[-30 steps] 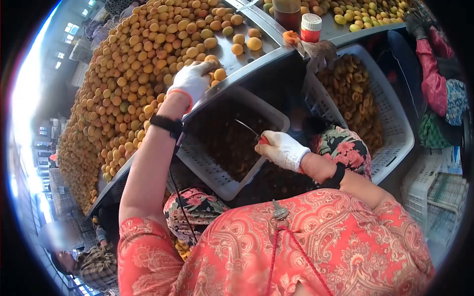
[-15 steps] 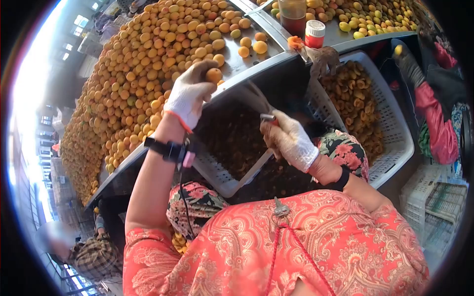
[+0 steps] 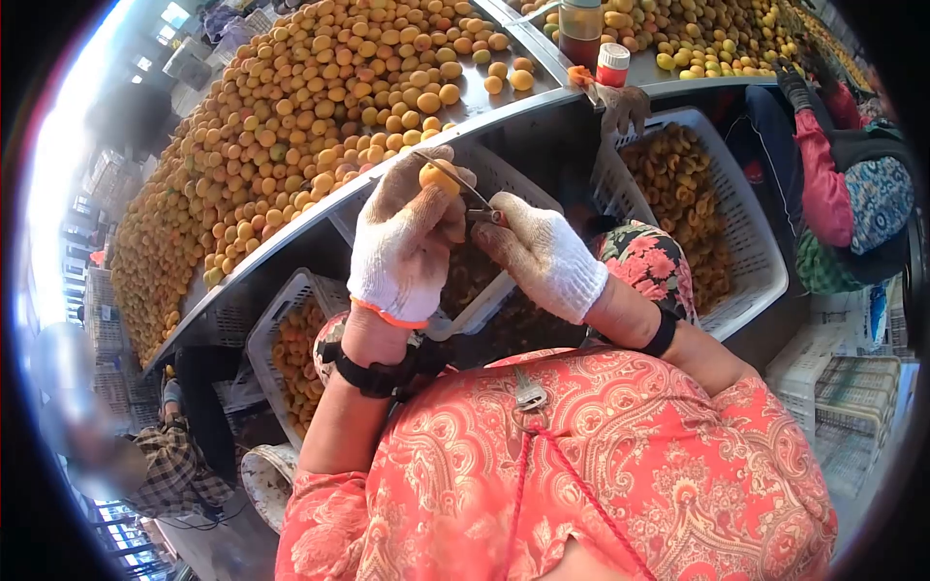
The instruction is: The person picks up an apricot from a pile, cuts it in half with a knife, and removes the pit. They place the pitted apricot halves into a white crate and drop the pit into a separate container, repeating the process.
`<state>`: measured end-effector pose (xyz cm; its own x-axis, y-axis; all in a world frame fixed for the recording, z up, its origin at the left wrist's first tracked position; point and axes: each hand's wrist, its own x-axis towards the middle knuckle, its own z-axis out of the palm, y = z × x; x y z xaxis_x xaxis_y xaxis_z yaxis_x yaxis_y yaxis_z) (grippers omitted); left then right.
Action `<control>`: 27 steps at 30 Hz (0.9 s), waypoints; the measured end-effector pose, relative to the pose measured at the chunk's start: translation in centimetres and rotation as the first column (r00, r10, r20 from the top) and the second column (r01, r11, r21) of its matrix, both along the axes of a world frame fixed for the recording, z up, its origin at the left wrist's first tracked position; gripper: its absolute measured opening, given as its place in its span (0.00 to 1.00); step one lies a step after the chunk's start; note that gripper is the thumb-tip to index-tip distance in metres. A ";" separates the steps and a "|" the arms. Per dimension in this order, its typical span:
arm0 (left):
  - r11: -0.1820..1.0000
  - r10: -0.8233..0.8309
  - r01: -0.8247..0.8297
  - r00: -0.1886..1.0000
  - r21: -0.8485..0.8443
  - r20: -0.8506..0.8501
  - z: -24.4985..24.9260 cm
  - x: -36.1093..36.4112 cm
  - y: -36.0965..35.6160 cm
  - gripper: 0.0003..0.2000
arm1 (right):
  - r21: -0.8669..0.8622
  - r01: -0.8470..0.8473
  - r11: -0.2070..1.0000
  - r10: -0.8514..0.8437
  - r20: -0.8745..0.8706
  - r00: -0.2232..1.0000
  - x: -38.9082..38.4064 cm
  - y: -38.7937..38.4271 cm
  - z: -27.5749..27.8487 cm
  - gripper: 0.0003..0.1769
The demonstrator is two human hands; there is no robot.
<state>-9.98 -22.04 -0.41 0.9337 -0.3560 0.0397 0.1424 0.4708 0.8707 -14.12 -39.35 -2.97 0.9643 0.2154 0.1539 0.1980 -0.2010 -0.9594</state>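
Fruit (image 3: 438,177) between left fingers, blade (image 3: 475,197) slanting to it
Left hand (image 3: 402,242) pinches it, nearest; right fingers curl around the knife handle (image 3: 496,217), blade running up-left along the fruit; beyond, the bench (image 3: 533,103).

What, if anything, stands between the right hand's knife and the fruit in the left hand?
Nothing visible does: the knife in the right hand crosses over the fruit, which the left hand grips. Whether blade and skin touch, I cannot tell.

Coral paisley sleeves (image 3: 325,523) (cotton, perhaps).
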 end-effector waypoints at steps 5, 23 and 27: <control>0.987 0.123 -0.128 0.991 -0.100 -0.060 0.5 -1.8 -0.7 0.14 | -0.104 0.070 0.992 -0.052 0.168 0.984 -0.9 1.1 -0.7 0.08; 0.965 0.230 -0.217 0.970 -0.147 0.078 -0.6 -3.5 -0.8 0.16 | -0.178 0.191 0.965 -0.143 0.256 0.956 -1.6 3.8 0.1 0.10; 0.953 0.218 -0.222 0.975 -0.206 -0.040 -0.7 -3.0 -0.9 0.15 | -0.225 0.215 0.950 -0.145 0.291 0.945 -1.1 3.9 -1.0 0.10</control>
